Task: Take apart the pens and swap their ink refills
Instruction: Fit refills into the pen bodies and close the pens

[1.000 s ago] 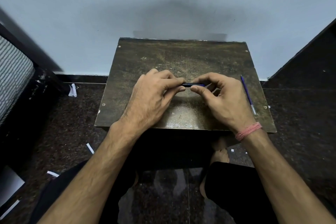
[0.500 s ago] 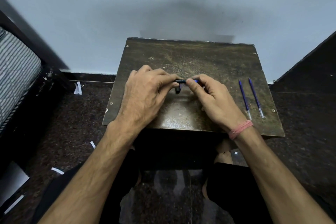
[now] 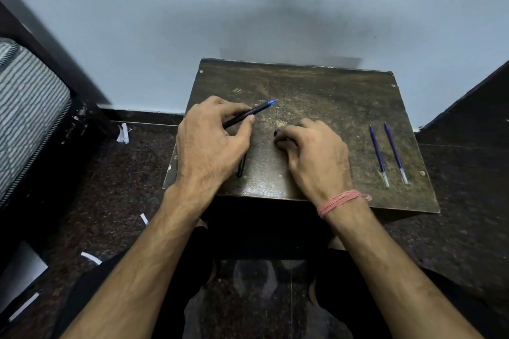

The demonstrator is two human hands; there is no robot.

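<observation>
Left hand (image 3: pixel 209 143) pinching a black pen barrel (image 3: pixel 246 114) between thumb and curled fingers, blue tip end angled up and away toward the wall, lifted off the table. Below the same hand, a second dark pen piece (image 3: pixel 241 166) lying on the worn dark tabletop (image 3: pixel 316 96), partly hidden under the palm, near the front-left edge. Right hand (image 3: pixel 314 154) resting knuckles-up on the tabletop just beside the left, fingers curled under around a small dark blue piece (image 3: pixel 277 132), only its end peeking out at the fingertips; too little showing to name the part. Pink thread band (image 3: pixel 341 201) round the right wrist. Further right, well apart from both hands, two blue ink refills (image 3: pixel 387 154) lying side by side, nearly parallel, clear ends toward the front edge, tips pointing away. Beyond the table, dark speckled floor (image 3: pixel 115 187) with scraps of white paper (image 3: pixel 122 133), pale wall behind
</observation>
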